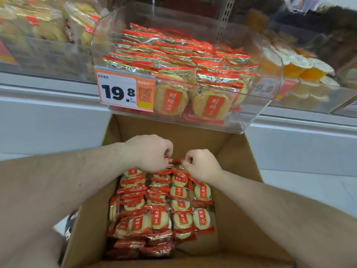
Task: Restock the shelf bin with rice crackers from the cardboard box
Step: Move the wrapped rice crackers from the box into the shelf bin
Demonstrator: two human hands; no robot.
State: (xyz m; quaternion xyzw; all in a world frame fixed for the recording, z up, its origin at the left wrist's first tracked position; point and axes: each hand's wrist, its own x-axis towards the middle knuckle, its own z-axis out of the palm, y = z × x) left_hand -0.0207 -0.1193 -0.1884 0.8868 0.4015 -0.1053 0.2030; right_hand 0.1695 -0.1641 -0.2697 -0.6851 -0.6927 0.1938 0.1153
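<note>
Progress: the clear shelf bin (251, 120) already holds a deep load of rice cracker packets (173, 53), stacked in overlapping rows nearly to its front wall, with two packets standing face-out behind the clear front. Some room appears to remain toward the back and top. The cardboard box (235, 151), open directly below the bin, still holds a large stock of packets (160, 209), laid in rough columns several layers deep; the side of the box nearest the camera shows bare cardboard floor. Judgement: restocking is well advanced but not finished, and more stock remains than the bin looks able to take.

Hands: both are down inside the box at the far end of the stack. The left hand (152, 151) has its fingers curled down onto packet edges, apparently pinching a red wrapper seam. The right hand (201, 163), just beside it, is likewise clenched on wrapper edges. Exactly how many packets each holds cannot be told.

Neighbouring bins: pale wrapped cakes (48, 26) to the left, orange jelly cups (301, 68) to the right. A price tag (117, 89) reading 19.8 is fixed to the bin front.
</note>
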